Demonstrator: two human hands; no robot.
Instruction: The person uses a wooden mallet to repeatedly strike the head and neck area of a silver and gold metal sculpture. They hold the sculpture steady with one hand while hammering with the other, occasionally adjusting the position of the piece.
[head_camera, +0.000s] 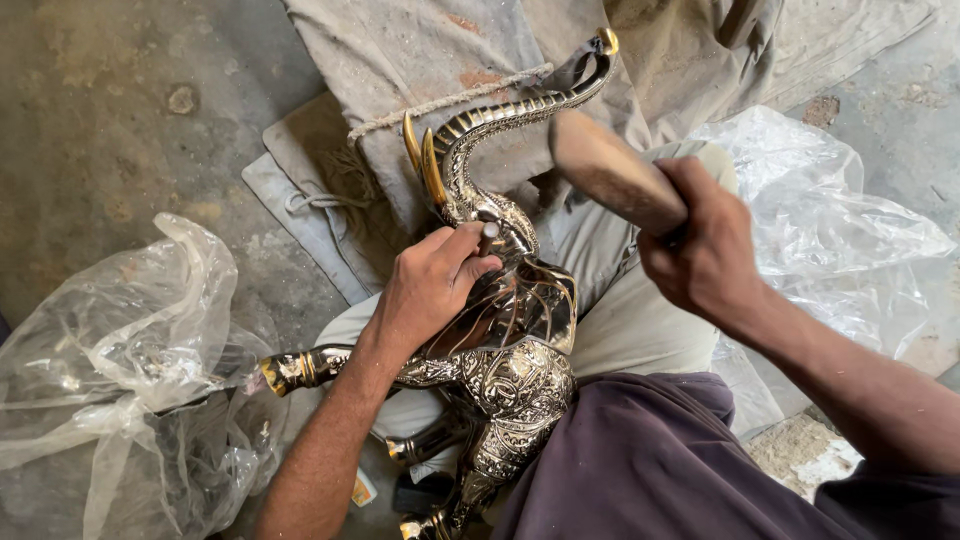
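The left hand (430, 285) is clamping the elephant (505, 340) at its head, mid-frame, lying across the lap. The right hand (705, 250) is gripping a mallet (610, 170), raised at upper centre. A stray blow could be denting the ornate metal, bending the raised trunk or tusks, or catching the left fingers near the head. Plastic bags at lower left (120, 380) and right (830, 220) are lying crumpled; they seem empty, though I cannot tell for sure.

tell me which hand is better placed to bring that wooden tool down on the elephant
Right. The right hand already grips the wooden tool, raised above the metal elephant. The left hand is occupied, pressing on the elephant's head to steady it.
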